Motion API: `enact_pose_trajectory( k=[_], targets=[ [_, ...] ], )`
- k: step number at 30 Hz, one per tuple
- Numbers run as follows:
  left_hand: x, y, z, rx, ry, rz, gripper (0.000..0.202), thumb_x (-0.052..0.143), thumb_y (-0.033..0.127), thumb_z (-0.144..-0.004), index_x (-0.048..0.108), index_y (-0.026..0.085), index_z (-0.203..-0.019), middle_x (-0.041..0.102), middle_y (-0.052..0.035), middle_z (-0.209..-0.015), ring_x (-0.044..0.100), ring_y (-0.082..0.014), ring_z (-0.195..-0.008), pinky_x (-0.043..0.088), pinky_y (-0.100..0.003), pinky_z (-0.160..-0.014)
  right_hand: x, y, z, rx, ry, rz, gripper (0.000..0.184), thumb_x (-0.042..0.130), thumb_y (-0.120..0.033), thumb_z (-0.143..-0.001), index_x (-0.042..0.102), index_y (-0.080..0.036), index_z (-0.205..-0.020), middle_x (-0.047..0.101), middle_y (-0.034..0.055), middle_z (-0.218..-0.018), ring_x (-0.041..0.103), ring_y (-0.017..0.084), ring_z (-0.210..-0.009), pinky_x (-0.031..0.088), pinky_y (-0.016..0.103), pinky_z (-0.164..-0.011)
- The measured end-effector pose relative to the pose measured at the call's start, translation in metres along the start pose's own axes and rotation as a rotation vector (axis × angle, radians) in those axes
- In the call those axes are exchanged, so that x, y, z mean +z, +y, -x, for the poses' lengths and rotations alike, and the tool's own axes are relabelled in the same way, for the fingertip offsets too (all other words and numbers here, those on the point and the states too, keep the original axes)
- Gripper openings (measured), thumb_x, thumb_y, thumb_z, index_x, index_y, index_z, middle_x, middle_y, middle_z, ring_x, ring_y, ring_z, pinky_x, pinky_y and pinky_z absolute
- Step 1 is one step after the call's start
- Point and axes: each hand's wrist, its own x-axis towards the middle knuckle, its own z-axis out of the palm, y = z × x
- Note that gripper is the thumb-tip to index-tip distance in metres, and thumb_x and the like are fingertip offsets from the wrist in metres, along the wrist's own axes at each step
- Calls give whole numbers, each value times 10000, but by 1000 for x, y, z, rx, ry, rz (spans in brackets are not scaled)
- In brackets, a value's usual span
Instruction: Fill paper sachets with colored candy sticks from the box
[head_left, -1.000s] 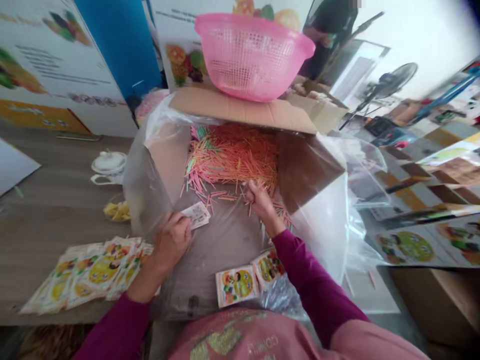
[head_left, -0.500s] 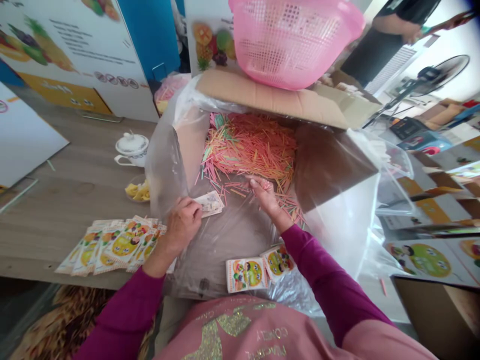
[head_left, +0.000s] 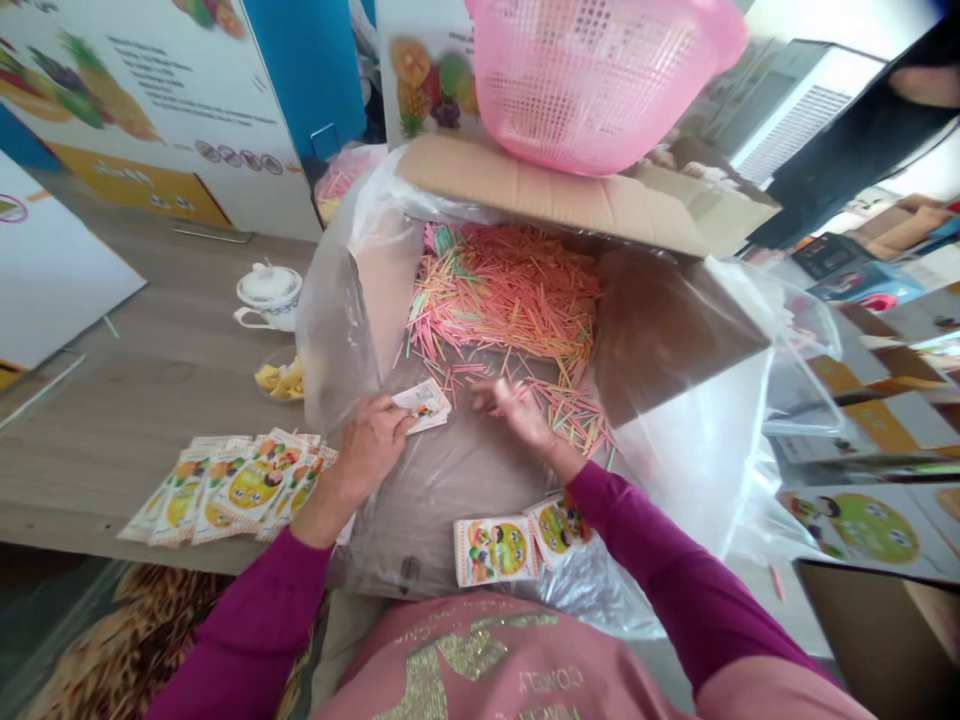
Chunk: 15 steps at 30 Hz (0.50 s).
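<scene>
A person's left hand (head_left: 367, 450) has its grip clenched on one small printed paper sachet (head_left: 421, 405). The open right hand (head_left: 517, 415), grasping nothing, sits beside loose pink-and-orange sticks (head_left: 502, 290) heaped in a plastic-lined cardboard box (head_left: 450, 500). Two more sachets (head_left: 495, 550) lie on the liner, a fanned pile of sachets (head_left: 232, 490) on the wooden worktop (head_left: 150, 400), and one pink plastic basket (head_left: 592, 85) atop the box flap.
</scene>
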Motion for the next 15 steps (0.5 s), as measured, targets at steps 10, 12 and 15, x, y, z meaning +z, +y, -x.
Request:
enact_pose_trajectory(
  k=[10,12,15],
  targets=[
    [-8,16,14,-169,227,575,185,839,344,-754,727,227,-662,686,14,-682,603,-161,-678,488,-297,-689,-7,0,0,-89,-202,193,732,454,-849,-1030,868,-248,-966,794,135,-1212,621,326,-1394,445,537,-1274],
    [-8,30,17,-230,181,717,184,853,365,-727,743,224,-683,685,24,-667,601,-149,-647,495,-285,-659,-7,-21,5,-59,-112,72,752,365,-813,-1076,868,-254,-1100,731,114,-1431,583,307,-1476,434,505,-1306],
    [-4,53,17,-293,92,901,191,871,377,-699,762,220,-711,688,31,-647,599,-139,-612,498,-271,-619,-4,-63,13,-107,-55,-70,844,182,-787,-1110,846,-274,-1212,632,66,-1592,518,288,-1576,407,502,-1347]
  ],
)
